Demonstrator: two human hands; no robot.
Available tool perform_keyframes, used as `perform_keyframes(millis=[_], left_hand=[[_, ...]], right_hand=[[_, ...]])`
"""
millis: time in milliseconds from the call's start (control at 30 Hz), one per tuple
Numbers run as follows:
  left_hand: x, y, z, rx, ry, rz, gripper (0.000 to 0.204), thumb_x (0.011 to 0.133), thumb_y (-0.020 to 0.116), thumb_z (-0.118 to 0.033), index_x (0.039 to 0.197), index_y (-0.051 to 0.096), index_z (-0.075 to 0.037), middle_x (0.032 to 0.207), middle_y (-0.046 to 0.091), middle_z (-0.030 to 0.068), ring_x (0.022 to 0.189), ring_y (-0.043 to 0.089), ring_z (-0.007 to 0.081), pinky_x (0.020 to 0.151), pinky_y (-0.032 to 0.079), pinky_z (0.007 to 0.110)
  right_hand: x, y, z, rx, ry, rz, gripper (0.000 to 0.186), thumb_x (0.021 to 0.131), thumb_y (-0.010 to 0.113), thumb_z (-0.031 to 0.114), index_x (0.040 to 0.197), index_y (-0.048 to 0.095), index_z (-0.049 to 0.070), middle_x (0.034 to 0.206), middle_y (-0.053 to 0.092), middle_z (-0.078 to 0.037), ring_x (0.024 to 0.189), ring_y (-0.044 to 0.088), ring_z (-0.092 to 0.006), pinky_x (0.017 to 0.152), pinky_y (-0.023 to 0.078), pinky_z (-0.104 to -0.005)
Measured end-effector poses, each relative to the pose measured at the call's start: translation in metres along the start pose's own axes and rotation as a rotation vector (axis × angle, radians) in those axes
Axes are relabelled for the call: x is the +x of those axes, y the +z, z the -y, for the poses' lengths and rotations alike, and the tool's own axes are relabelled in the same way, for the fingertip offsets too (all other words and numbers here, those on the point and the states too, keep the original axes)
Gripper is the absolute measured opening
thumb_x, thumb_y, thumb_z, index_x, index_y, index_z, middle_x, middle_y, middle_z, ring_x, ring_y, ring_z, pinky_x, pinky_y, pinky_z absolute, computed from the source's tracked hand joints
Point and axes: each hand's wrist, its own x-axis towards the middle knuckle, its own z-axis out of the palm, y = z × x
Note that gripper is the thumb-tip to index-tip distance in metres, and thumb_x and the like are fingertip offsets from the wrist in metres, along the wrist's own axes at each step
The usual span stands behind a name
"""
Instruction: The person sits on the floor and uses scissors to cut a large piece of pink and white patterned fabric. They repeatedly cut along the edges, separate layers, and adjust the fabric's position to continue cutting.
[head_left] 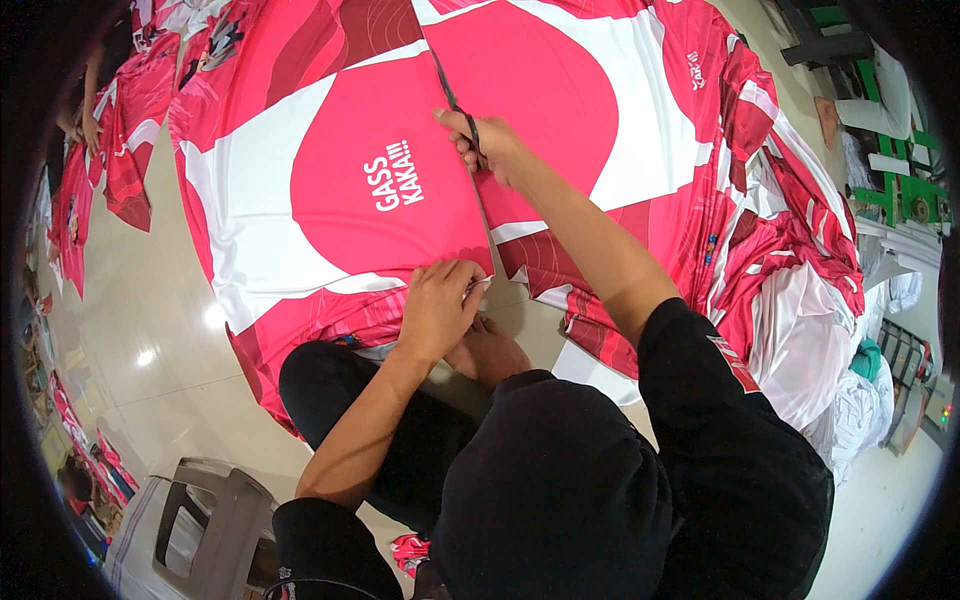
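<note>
Pink, white and dark red printed fabric (340, 215) lies spread over the floor, with white lettering on one panel. A long slit runs through it from near my feet up to a pair of dark scissors (447, 88). My right hand (492, 148) is closed round the scissors' handles, and the blades point away along the line between two panels. Close to my body, my left hand (440, 308) pinches the near corner of the left panel, beside the slit. Part of my bare foot (490, 355) shows under that hand.
Heaped pink and white fabric (800, 330) lies to the right. At the lower left stands a grey plastic chair (235, 520). A co-worker's hand (91, 132) is near more pink fabric at the upper left. Green machine parts (915, 200) line the right side.
</note>
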Motion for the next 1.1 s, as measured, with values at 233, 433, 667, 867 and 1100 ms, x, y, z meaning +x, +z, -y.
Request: perform_keyframes(millis=[233,433,667,867,1100], left_hand=[[0.0,-0.003,-0.002,0.0,0.03,-0.025,0.013,0.095,0.072,-0.018,0.1,0.068,-0.006,0.09,0.07,0.0094,0.091,0.068,0.0329,0.084,0.048,0.047],[0.0,-0.005,-0.003,0.007,0.032,-0.014,0.014,0.096,0.072,-0.018,0.101,0.068,-0.006,0.091,0.07,0.0098,0.093,0.068,0.0333,0.085,0.047,0.046],[0.004,-0.011,0.003,-0.089,-0.013,0.073,0.018,0.097,0.072,-0.023,0.104,0.067,-0.007,0.096,0.071,0.01,0.099,0.069,0.0296,0.092,0.049,0.047],[0.005,-0.109,0.12,0.022,-0.135,-0.331,0.047,0.099,0.077,-0.032,0.132,0.063,-0.002,0.134,0.063,0.0182,0.129,0.057,0.0374,0.113,0.043,0.047],[-0.101,-0.163,0.222,0.552,-0.438,-0.241,0.109,0.087,0.083,-0.057,0.171,0.025,-0.019,0.174,0.019,0.0304,0.158,0.018,0.0554,0.128,0.022,0.064]], right_hand=[[0.011,-0.001,0.006,-0.009,-0.025,0.028,0.05,0.082,0.091,0.053,0.083,0.065,0.01,0.064,0.056,0.003,0.05,0.052,-0.0078,0.047,0.042,-0.0237],[0.016,-0.002,0.002,-0.043,-0.045,0.051,0.043,0.087,0.089,0.046,0.078,0.065,0.012,0.066,0.057,0.002,0.052,0.052,-0.0078,0.049,0.043,-0.0243],[-0.001,-0.009,0.013,-0.052,-0.017,0.12,0.046,0.088,0.087,0.053,0.08,0.065,0.013,0.068,0.057,0.002,0.056,0.053,-0.0093,0.054,0.044,-0.0265],[-0.038,-0.102,0.005,-0.358,-0.226,-0.124,0.065,0.083,0.085,0.066,0.085,0.069,0.003,0.075,0.066,-0.006,0.065,0.062,-0.0181,0.061,0.05,-0.0349],[-0.07,-0.267,-0.045,-1.072,-0.708,-0.889,0.072,0.085,0.088,0.044,0.129,0.063,-0.007,0.124,0.07,-0.031,0.12,0.066,-0.0454,0.101,0.052,-0.05]])
